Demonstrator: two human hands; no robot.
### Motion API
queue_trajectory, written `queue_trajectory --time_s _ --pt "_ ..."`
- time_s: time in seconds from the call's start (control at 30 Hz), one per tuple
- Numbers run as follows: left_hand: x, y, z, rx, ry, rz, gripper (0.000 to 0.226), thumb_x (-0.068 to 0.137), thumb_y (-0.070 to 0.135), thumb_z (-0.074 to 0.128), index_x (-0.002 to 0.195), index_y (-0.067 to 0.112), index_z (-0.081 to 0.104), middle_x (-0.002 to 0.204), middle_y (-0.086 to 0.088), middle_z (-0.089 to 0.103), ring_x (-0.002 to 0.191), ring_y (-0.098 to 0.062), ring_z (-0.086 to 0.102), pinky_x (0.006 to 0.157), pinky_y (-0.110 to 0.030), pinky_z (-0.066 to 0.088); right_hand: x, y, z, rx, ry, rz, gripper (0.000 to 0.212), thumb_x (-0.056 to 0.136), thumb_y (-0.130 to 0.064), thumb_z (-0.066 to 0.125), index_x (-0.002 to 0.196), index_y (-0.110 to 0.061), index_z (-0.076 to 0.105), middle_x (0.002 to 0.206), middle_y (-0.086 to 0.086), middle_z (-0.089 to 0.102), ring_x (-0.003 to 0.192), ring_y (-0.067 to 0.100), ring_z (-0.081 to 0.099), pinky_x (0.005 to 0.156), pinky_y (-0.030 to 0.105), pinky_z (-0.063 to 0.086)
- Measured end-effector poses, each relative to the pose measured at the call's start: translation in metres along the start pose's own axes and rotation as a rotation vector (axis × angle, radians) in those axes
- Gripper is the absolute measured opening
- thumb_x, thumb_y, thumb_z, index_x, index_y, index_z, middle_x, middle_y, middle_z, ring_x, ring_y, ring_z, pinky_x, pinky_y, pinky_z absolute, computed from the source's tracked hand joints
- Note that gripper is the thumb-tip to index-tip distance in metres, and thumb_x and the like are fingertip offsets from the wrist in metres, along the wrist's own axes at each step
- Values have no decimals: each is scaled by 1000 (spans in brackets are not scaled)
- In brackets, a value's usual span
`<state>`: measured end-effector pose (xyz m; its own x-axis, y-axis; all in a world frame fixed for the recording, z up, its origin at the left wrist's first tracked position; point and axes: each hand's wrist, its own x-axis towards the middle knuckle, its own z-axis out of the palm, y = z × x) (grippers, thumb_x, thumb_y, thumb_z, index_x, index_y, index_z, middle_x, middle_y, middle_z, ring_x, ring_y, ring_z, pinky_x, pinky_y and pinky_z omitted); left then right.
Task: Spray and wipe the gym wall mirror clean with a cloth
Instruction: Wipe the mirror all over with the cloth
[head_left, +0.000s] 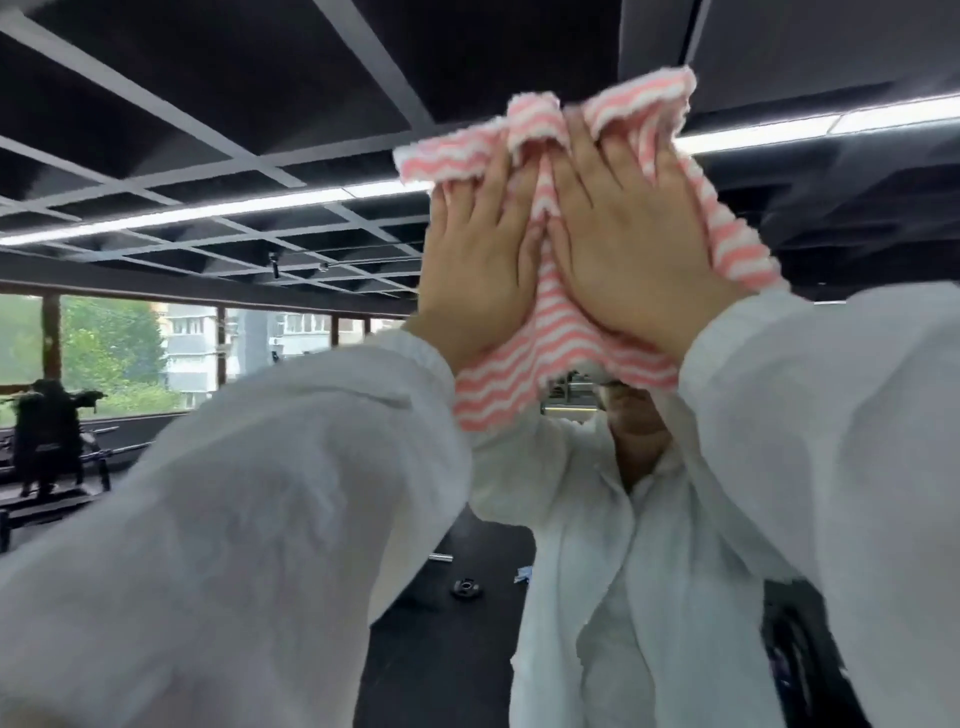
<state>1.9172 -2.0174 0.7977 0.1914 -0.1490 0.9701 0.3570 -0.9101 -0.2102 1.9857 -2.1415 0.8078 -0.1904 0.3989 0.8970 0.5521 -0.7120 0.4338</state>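
A pink-and-white striped cloth (550, 364) is spread flat against the wall mirror (208, 156), high up and just right of centre. My left hand (478, 270) and my right hand (628, 244) press on it side by side, fingers straight and pointing up, with the cloth bunched above the fingertips. Both arms wear white sleeves and reach up from below. The mirror fills the view. Beneath the cloth it reflects a person in white. No spray bottle is visible.
The mirror reflects a dark grid ceiling with strip lights (171, 218), windows (119, 348) at the left, a black gym machine (47, 436) at lower left, and a weight plate (466, 587) on the dark floor.
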Motion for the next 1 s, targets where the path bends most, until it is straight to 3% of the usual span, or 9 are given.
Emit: queue_trajectory --time_s 0.17,0.43,0.57,0.63,0.77,0.93,1.0 --pt "6 -15 1 -6 -43 32 60 95 36 11 151 15 12 158 -10 8 145 -29 9 117 -46 3 9 -16 -3 0 -43 145 57 99 -30 16 151 -8 12 159 12 10 145 29 14 116 47 -2" --pt "-60 -23 11 -135 -13 106 56 97 29 26 148 5 22 154 -20 20 141 -35 22 115 -50 15 -36 -63 4 54 -105 201 56 99 -31 18 151 -9 17 159 9 13 144 25 18 115 46 3" --pt "-117 -19 17 -177 -7 97 55 97 26 27 144 -2 26 150 -24 28 139 -37 24 116 -47 11 -76 -90 10 76 -74 116 56 96 -28 24 146 -4 27 154 14 26 140 27 28 112 49 19" --pt "-150 -15 20 -176 -46 86 56 97 28 24 144 -3 26 150 -23 25 140 -35 21 116 -47 11 -99 -101 13 83 -70 63 57 94 -28 27 145 -2 23 154 14 26 138 26 25 112 48 16" --pt "-217 -12 22 -110 -130 106 54 100 30 13 141 -3 25 147 -24 31 136 -37 23 115 -46 10 -150 -130 13 56 -151 -63 60 93 -31 26 145 -3 18 155 7 14 138 25 19 115 44 -5" --pt "-231 -16 16 -94 -119 81 52 101 30 11 140 -2 23 147 -20 29 132 -37 26 114 -43 8 -157 -138 13 72 -154 -115 58 90 -28 32 142 -4 26 152 9 24 136 24 23 115 38 -6" --pt "-209 -32 15 -104 -103 75 53 101 30 13 143 -1 20 149 -21 28 136 -37 24 115 -46 11 -130 -136 16 110 -109 -95 57 90 -27 33 141 -2 33 150 13 33 134 26 26 115 40 3"
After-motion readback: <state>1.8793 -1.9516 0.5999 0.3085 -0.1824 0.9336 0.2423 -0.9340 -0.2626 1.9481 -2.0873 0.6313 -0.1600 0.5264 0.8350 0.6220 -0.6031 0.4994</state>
